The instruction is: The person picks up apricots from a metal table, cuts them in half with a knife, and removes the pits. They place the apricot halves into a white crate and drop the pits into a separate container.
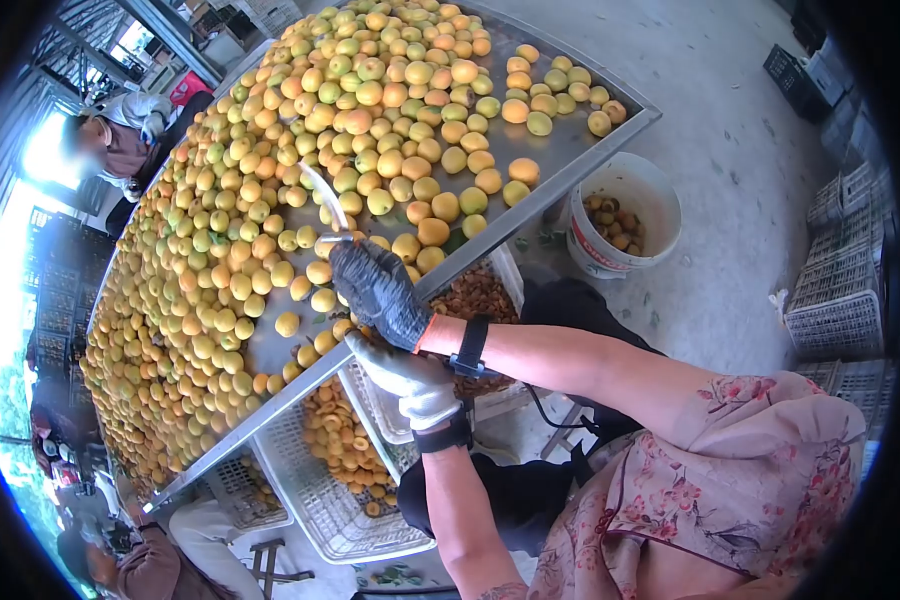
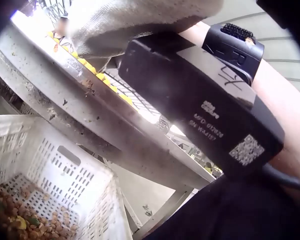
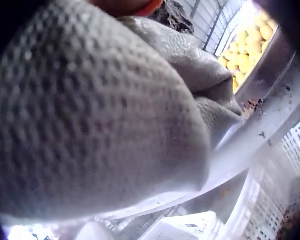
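Seemingly between cuts, right hand is gripping curved tool; left hand, six o'clock, grip unclear, is needing to part.

Runs diagonally across the head view as a metal surface with a straight rim. Carries a broad spread of yellow, orange and greenish apricots, crowded together over the far and left parts, looser near the rim and right-hand corner. Shows bare grey metal between the looser ones. Bears brown residue along the edge.
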Tool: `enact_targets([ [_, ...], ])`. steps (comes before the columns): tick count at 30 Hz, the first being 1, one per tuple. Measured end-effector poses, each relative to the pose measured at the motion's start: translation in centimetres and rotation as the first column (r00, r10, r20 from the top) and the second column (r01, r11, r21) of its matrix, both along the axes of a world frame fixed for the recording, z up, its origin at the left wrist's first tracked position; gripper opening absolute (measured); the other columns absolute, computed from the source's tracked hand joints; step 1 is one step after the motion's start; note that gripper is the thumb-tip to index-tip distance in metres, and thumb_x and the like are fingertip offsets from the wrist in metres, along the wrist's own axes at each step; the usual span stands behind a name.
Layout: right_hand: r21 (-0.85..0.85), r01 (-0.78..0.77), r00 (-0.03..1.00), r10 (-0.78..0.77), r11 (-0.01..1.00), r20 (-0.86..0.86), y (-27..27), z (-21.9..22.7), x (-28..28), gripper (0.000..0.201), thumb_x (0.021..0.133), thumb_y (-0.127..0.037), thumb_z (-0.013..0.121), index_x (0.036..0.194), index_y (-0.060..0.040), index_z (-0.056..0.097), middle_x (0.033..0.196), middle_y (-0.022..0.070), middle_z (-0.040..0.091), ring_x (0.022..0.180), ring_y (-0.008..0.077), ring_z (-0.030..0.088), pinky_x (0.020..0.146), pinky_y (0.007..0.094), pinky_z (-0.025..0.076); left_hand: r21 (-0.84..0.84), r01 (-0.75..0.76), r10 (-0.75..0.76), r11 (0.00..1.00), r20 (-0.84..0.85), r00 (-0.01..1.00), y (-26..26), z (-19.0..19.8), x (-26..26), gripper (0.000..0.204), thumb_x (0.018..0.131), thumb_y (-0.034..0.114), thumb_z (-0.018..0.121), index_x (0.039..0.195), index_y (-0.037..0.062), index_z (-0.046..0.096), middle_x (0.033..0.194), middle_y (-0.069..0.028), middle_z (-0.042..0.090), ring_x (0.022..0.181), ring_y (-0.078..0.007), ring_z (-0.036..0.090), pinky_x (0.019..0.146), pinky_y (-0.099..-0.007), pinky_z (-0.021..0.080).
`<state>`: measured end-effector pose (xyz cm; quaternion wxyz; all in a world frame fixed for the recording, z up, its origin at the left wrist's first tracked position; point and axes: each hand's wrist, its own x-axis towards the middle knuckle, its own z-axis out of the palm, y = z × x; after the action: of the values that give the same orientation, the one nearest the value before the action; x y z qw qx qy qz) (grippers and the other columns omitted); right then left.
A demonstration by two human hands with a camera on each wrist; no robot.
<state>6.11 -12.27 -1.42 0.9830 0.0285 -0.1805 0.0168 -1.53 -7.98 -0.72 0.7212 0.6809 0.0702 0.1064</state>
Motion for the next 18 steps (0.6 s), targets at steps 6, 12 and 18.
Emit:
enact_targets([
  [6,-0.303,-0.099,0.774,-0.118,0.948,-0.622,-2.0,5.0,-1.1,0.042,0.094,-0.046,0.05,0.062,-0.0205,0.041,0.044,-0.0044,0.032,0.029,0.0124,0.028,0.03,0.0274,0.02,-0.559,-0.083,-0.034,0.825,-0.196,0.98,-0.9,2.9,-0.4,0.057,0.095,0.051,0.037,0.121,0.0025,0.052,0.115,-0.0101,0.059,0.104,-0.0225,0.057,0.09,-0.0354,0.045],
  [12,-0.127,-0.173,0.755,0.049,0.977,-0.653,-2.5,4.7,-1.7,0.046,0.092,-0.052,0.05,0.062,-0.0192,0.037,0.046,-0.0035,0.03,0.033,0.0131,0.028,0.033,0.0273,0.021,-0.53,-0.054,-0.062,0.847,-0.199,0.978,0.8,1.7,-0.2,0.04,0.094,0.048,0.042,0.091,0.0102,0.054,0.087,-0.0016,0.054,0.081,-0.0141,0.052,0.071,-0.0271,0.043],
  [18,-0.214,-0.156,0.786,-0.009,0.964,-0.618,-3.0,5.4,-2.2,0.045,0.092,-0.05,0.052,0.061,-0.019,0.038,0.047,-0.003,0.033,0.035,0.0133,0.029,0.035,0.0285,0.022,-0.426,-0.151,0.062,0.892,-0.214,0.975,-0.5,2.7,-0.3,0.036,0.098,0.04,0.04,0.081,0.0098,0.049,0.076,0.001,0.046,0.068,-0.0094,0.043,0.061,-0.0247,0.038],
])
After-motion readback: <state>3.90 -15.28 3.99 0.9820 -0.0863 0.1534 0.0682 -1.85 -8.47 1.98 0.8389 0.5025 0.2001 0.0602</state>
